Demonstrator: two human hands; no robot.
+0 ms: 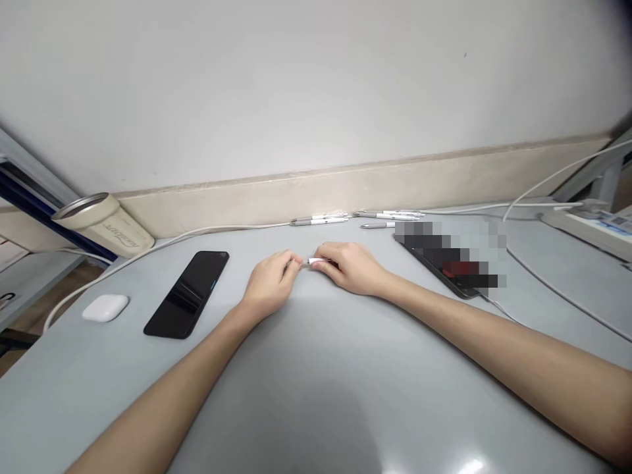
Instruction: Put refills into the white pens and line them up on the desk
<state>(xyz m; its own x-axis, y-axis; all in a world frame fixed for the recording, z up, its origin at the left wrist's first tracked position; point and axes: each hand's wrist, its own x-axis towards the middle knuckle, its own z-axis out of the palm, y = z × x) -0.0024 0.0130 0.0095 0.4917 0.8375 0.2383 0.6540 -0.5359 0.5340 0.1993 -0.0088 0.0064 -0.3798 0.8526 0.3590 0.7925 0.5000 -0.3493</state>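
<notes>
Well inside desk edges (35, 355), hands (269, 282) (349, 266) hold a pen (313, 261).

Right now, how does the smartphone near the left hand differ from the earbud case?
The smartphone is black; the earbud case is white. The smartphone is a long, flat slab, while the earbud case is smaller and rounded. The smartphone lies closer to the left hand than the earbud case. Both rest on the grey desk.

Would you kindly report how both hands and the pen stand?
Right hand grips pen, left hand pinched at its end. Other pens lie behind. Nothing visible blocks either hand.
</notes>
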